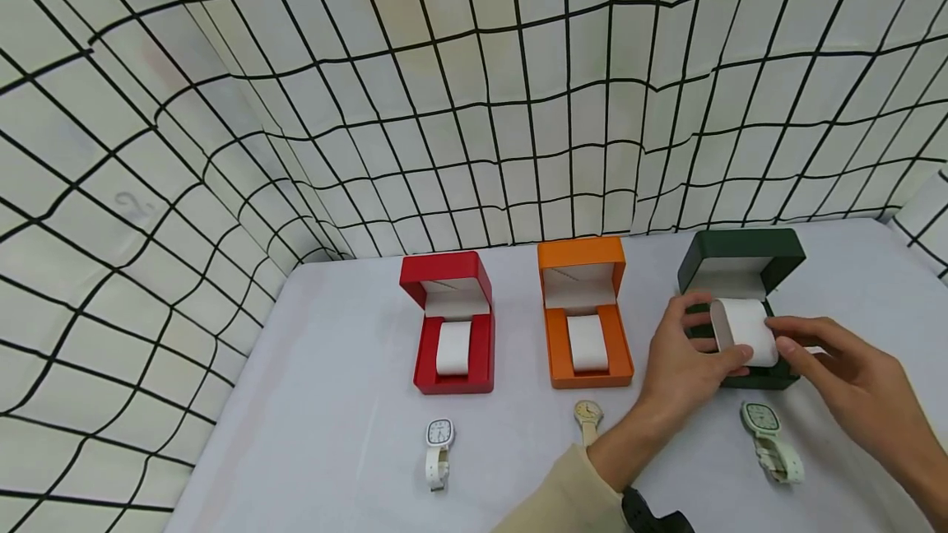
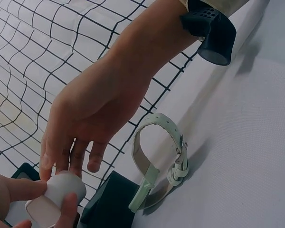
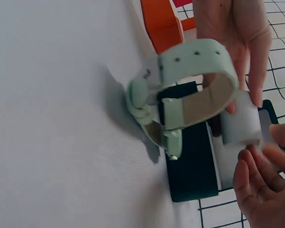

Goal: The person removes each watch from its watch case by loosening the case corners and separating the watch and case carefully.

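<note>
A white watch cushion (image 1: pixel 744 331) is tilted over the open dark green watch box (image 1: pixel 763 381). My left hand (image 1: pixel 685 360) grips it, thumb on the near side and fingers behind. At the cushion's right end, my right hand (image 1: pixel 852 373) touches the edge with its fingertips, the fingers loosely bent. In the right wrist view, the cushion (image 3: pixel 241 118) is between the two hands above the green box (image 3: pixel 194 166). A pale green watch (image 1: pixel 772 442) lies in front of that box, its strap looped. Part of the box's inside is hidden by the hands.
An open red box (image 1: pixel 481 352) and an open orange box (image 1: pixel 559 360) each hold a white cushion. A white watch (image 1: pixel 439 455) lies before the red box. A cream watch (image 1: pixel 588 416) is partly hidden by my left forearm. Black netting (image 1: pixel 533 113) borders the table's back and left.
</note>
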`<move>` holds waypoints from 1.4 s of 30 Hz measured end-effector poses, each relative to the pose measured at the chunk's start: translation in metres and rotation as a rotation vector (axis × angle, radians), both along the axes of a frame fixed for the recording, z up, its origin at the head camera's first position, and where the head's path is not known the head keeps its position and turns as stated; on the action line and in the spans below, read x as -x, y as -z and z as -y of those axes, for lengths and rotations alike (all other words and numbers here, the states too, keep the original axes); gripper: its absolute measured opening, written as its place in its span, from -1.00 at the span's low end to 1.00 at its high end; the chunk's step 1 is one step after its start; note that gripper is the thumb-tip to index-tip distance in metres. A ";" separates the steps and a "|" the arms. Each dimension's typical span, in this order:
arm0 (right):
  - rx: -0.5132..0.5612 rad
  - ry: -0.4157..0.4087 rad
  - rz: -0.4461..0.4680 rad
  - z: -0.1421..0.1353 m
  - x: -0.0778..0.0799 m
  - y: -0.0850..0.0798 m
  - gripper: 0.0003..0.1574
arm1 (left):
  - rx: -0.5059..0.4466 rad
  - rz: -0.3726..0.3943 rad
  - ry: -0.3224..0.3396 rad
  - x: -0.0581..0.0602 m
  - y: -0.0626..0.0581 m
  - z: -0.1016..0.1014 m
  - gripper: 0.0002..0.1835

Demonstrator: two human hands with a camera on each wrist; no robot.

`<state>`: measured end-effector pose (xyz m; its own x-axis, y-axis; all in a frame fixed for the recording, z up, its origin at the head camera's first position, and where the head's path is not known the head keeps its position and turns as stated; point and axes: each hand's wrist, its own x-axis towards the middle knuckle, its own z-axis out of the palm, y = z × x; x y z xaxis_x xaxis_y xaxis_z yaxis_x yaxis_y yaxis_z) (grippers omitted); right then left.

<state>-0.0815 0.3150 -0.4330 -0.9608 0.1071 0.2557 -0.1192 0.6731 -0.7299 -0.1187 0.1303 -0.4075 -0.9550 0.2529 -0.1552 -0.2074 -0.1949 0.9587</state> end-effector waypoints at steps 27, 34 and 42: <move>0.078 0.034 -0.027 0.005 0.005 0.007 -0.39 | 0.527 -0.268 -0.042 -0.002 0.003 -0.008 -0.42; 0.068 0.023 -0.043 0.011 0.006 0.006 -0.36 | 0.562 -0.287 -0.037 -0.001 0.005 -0.010 -0.43; 0.020 0.032 -0.031 0.014 0.008 0.005 -0.39 | 0.638 -0.351 -0.007 -0.001 0.007 -0.012 -0.45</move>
<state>-0.0896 0.3007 -0.4383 -0.9486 0.1429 0.2824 -0.1204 0.6624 -0.7394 -0.1182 0.1423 -0.4144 -0.9769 0.2090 0.0454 0.1324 0.4241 0.8959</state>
